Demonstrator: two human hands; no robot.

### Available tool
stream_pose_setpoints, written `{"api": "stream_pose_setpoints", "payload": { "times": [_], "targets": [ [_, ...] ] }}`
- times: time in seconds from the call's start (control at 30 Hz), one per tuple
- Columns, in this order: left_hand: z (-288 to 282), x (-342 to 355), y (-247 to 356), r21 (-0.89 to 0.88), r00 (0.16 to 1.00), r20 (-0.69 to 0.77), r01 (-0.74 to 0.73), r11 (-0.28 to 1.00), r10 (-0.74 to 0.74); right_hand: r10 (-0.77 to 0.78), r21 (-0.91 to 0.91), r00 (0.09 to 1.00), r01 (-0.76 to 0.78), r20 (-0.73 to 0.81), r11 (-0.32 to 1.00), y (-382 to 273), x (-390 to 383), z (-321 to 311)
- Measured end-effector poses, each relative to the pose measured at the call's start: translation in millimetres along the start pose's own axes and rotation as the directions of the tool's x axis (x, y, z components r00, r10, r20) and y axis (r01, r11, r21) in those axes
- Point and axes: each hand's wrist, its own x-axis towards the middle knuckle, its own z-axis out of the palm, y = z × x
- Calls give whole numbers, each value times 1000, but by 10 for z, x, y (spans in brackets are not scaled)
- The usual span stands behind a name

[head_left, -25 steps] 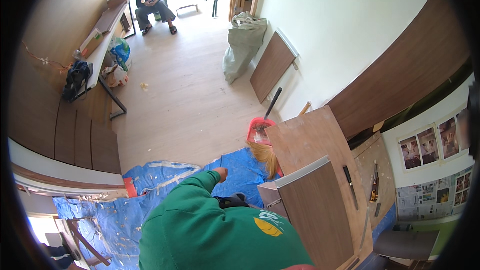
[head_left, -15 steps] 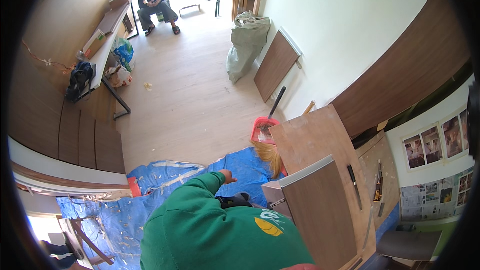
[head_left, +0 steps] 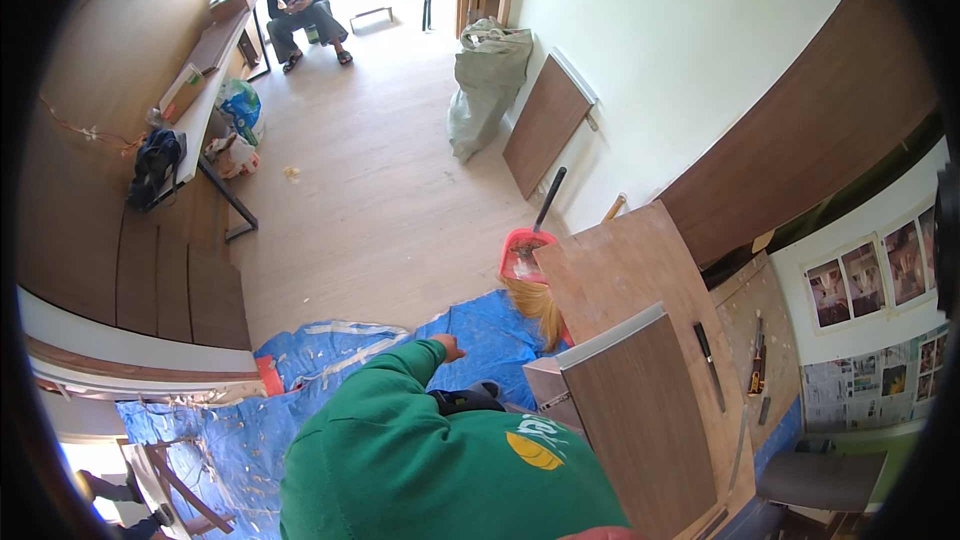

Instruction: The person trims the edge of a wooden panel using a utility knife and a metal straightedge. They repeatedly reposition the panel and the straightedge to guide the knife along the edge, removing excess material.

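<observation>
My left hand [head_left: 449, 347] reaches out from a green sleeve [head_left: 385, 385], above the blue tarp [head_left: 470, 335]. Nothing shows in its grasp, and its fingers are mostly turned out of sight. My right hand is not visible. Beside my body, a brown wood-grain cabinet piece [head_left: 640, 410] with a pale edge and a metal hinge rests on a worn plywood board [head_left: 610, 255]. A chisel-like tool with a black handle [head_left: 709, 365] lies on that board. Past it is a yellow-and-black hand tool [head_left: 757, 370].
A red dustpan [head_left: 523, 252] and straw-coloured broom bristles [head_left: 538, 308] sit by the board's far corner. A pale sack [head_left: 488, 85] and a brown panel [head_left: 548, 125] stand along the wall. A seated person [head_left: 300, 10] is near a long table [head_left: 195, 125]. Another person's arm [head_left: 120, 490] shows at lower left.
The view has shifted slightly, moving the room a little up and left. At lower left, the other person's arm has moved. My left arm keeps nearly the same pose.
</observation>
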Motion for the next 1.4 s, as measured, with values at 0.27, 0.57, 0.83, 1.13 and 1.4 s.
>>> {"api": "stream_pose_setpoints", "payload": {
  "times": [0.27,0.57,0.83,1.13,1.4],
  "targets": [
    [-22,50,98,15,998,65,-25,1000,24,0,5,1000,0,-7,1000,53,-14,23],
    [2,53,64,18,999,-35,-17,1000,18,4,0,1000,-4,-10,1000,27,39,75],
    [83,67,-72,15,999,-35,5,1000,-5,5,-26,1000,-5,1,1000,-15,21,140],
    [153,-30,-80,6,1000,-13,12,1000,-12,10,-41,1000,-10,-11,999,89,-29,60],
    [-94,51,-37,102,996,55,-72,992,67,40,-13,999,-40,-25,999,719,-344,-25]
  ]
}}
